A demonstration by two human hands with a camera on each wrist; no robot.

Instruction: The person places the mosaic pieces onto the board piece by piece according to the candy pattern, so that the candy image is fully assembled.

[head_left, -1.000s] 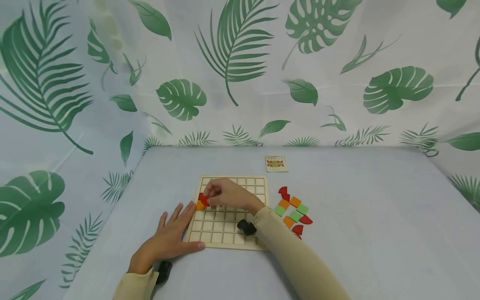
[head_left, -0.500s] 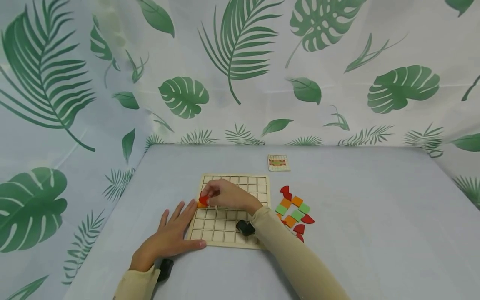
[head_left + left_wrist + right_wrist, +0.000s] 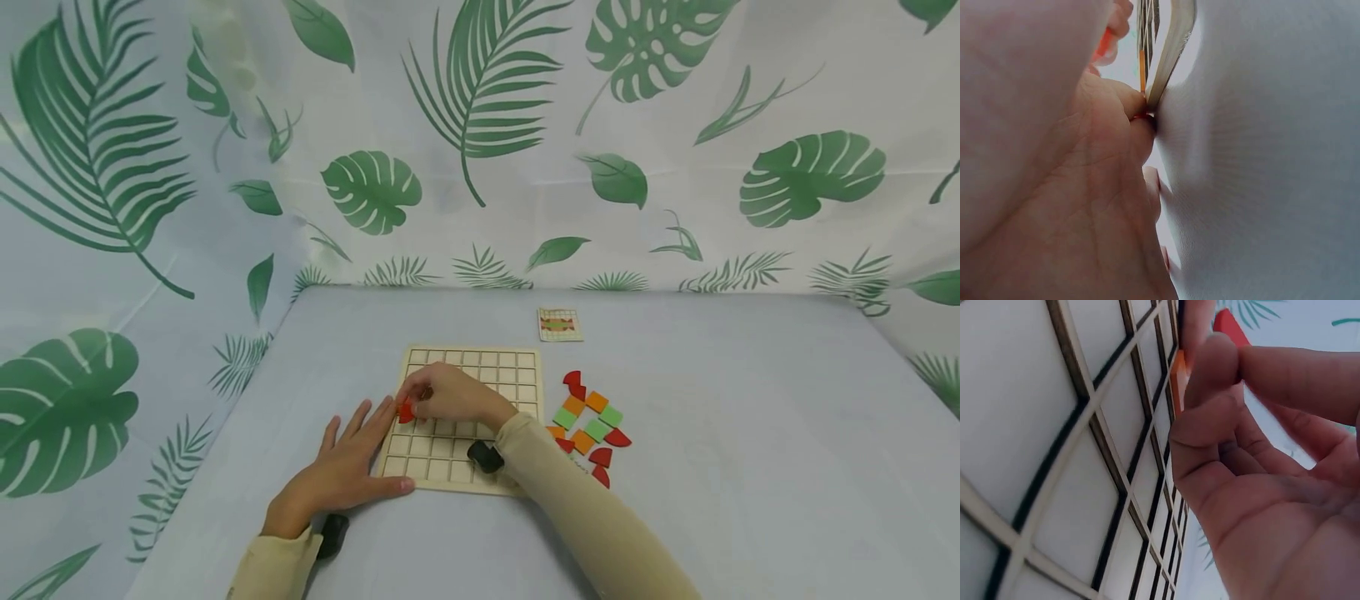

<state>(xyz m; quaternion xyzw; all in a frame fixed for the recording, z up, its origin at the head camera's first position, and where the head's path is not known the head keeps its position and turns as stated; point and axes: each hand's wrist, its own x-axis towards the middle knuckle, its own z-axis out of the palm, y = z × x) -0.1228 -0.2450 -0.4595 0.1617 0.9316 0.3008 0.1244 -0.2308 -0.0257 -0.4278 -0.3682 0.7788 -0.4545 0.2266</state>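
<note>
The wooden grid board (image 3: 450,471) lies on the table. Over its left side the right hand (image 3: 457,394) pinches a red piece (image 3: 405,412) between thumb and fingertips; the right wrist view shows the red piece (image 3: 1230,326) partly behind the fingers. An orange piece (image 3: 1177,378) lies in the board beside those fingertips, and its edge also shows in the left wrist view. The left hand (image 3: 341,471) rests with spread, straight fingers against the board's left edge, its thumb at the front left corner.
Right of the board lie several loose pieces: orange squares (image 3: 597,402), green squares (image 3: 597,430) and red rounded pieces (image 3: 617,437). A small pattern card (image 3: 559,325) lies behind them. A leaf-print cloth (image 3: 495,208) stands at the back and left.
The right hand with the red piece has shifted slightly toward the front of the board, and the orange piece is now covered in the head view. The left hand stays against the board.
</note>
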